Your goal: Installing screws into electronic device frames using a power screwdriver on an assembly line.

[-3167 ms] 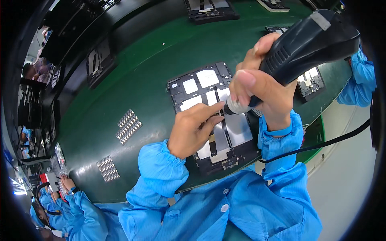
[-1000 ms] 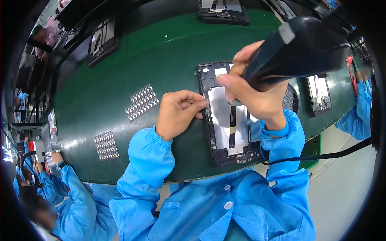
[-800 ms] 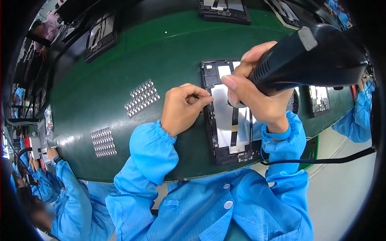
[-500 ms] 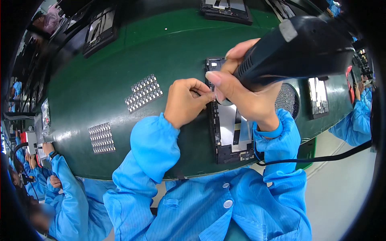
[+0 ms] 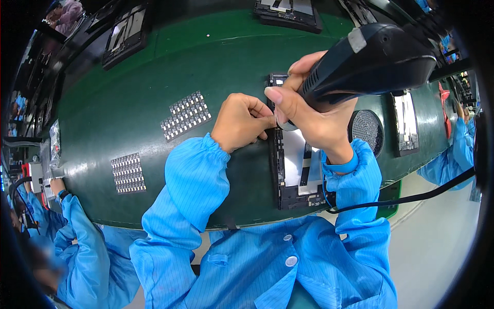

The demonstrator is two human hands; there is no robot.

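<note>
Before me lies an opened black tablet-like housing (image 5: 303,198) with a silver panel and small circuit parts inside. My right hand (image 5: 319,121) is wrapped round a black heat gun (image 5: 375,67) with vent slots. Its metal nozzle (image 5: 286,125) points down over the housing's left edge, partly hidden by my fingers. Beside the nozzle, my left hand (image 5: 242,123) is closed in a pinch at that same edge. Whatever its fingertips hold is too small and covered to name. Left of that hand, two groups of small black-and-white parts, an upper sheet (image 5: 186,116) and a lower sheet (image 5: 128,173), lie on the green table.
A round dish of small dark beads (image 5: 367,131) and another opened housing (image 5: 405,123) stand at right. More housings (image 5: 288,14) line the far side. A black cable (image 5: 411,198) crosses the table's front right edge. A co-worker's arm (image 5: 77,216) rests at far left.
The heat gun's rear end has swung slightly left and down, in my right hand. My left hand keeps its pinch at the housing's edge. The whole view has shifted a little.
</note>
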